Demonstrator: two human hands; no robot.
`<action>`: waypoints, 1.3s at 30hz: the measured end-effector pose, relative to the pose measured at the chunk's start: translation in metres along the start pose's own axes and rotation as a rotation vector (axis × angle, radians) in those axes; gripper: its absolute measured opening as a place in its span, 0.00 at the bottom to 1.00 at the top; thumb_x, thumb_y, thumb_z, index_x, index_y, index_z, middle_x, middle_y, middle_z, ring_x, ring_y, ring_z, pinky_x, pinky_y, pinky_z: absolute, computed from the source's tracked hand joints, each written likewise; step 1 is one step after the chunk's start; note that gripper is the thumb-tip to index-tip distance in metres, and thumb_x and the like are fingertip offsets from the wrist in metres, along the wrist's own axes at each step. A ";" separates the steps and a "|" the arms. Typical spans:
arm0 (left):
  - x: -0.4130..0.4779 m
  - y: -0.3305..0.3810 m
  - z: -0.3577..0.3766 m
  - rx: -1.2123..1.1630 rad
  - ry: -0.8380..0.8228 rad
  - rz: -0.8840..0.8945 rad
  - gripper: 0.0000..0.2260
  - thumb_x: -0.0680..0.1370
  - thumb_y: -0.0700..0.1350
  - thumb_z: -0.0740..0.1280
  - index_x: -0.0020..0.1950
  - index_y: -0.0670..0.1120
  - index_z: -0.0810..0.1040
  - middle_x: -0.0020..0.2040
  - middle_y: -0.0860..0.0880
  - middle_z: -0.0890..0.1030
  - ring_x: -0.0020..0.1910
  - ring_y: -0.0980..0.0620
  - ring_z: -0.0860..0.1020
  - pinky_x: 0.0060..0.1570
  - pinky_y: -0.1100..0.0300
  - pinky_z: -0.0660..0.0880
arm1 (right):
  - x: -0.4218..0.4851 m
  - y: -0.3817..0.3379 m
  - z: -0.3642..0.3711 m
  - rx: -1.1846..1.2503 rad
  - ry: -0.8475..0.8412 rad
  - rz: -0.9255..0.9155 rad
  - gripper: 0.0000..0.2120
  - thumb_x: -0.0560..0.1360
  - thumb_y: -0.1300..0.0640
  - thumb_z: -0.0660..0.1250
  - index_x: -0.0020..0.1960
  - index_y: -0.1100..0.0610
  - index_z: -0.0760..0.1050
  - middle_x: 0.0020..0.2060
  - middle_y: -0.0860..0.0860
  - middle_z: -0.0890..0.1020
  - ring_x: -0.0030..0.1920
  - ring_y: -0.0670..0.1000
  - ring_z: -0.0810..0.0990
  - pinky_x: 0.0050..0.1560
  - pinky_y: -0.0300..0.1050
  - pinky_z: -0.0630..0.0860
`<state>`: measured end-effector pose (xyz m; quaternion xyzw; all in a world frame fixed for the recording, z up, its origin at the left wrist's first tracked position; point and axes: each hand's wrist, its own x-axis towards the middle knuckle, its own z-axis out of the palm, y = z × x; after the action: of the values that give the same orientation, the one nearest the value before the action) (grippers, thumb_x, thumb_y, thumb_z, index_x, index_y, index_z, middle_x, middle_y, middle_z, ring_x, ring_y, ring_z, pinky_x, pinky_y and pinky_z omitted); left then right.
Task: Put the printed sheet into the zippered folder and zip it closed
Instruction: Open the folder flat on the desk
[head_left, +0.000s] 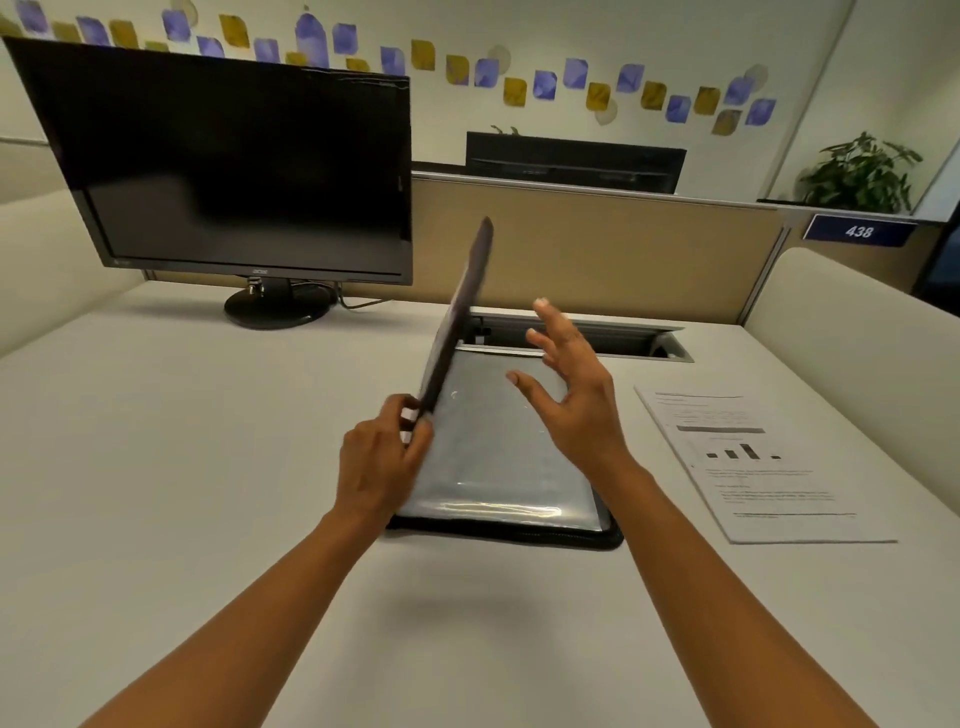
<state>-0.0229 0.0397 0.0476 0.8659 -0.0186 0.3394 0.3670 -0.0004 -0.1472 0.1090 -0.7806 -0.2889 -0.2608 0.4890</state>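
Black zip-edged fabric folder (498, 483) is lying open on the pale grey worktop (208, 467). Its lower half is lying flat and showing a glossy clear plastic pocket that is catching the room light. The folder's dark cover (462, 312) is standing raised along the folder's left side, steeply tilted and slightly blurred. The left hand (382, 457) is pinching the near corner of that cover, with the thumb on one face and curled fingers on the other. The right hand (576, 400) is hovering above the folder's plastic pocket with fingers straight and spread, holding nothing. The white printed sheet (763, 467), carrying lines of text and a small bar chart, is lying flat on the worktop to the right of the folder, apart from its edge and from both hands. Behind the folder, a long metal-framed cable slot (623, 340) is sitting recessed in the worktop. Behind and to the left of the folder, a black flat-screen monitor (234, 161) with a dark screen is standing on a round base. Further behind the folder, a beige partition panel (597, 249) is bounding the worktop. Beyond it, to the folder's far right, a blue plate (858, 231) reading 438 and a green leafy plant (862, 174) are showing.
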 end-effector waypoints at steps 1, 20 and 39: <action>0.001 -0.005 -0.005 -0.047 0.039 -0.079 0.10 0.79 0.45 0.59 0.52 0.40 0.75 0.39 0.43 0.82 0.31 0.43 0.79 0.36 0.53 0.76 | -0.004 0.005 0.006 0.011 -0.026 0.069 0.29 0.73 0.61 0.67 0.70 0.53 0.60 0.67 0.47 0.66 0.64 0.46 0.71 0.62 0.32 0.69; -0.014 -0.104 -0.048 -0.089 0.514 -1.011 0.28 0.76 0.42 0.65 0.71 0.36 0.56 0.72 0.38 0.61 0.68 0.38 0.64 0.64 0.45 0.66 | -0.091 0.113 0.026 -0.503 -0.594 0.540 0.27 0.77 0.43 0.55 0.73 0.51 0.54 0.75 0.52 0.52 0.75 0.53 0.49 0.74 0.52 0.49; -0.011 -0.088 -0.023 0.690 -0.368 -0.381 0.19 0.77 0.54 0.58 0.63 0.44 0.71 0.55 0.44 0.80 0.52 0.43 0.77 0.43 0.55 0.66 | -0.104 0.123 -0.003 -0.421 -0.395 0.522 0.15 0.78 0.50 0.57 0.63 0.50 0.73 0.68 0.48 0.70 0.71 0.47 0.64 0.73 0.51 0.49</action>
<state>-0.0204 0.1163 -0.0022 0.9719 0.1909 0.0919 0.1028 0.0138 -0.2135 -0.0366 -0.9463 -0.1092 -0.0259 0.3031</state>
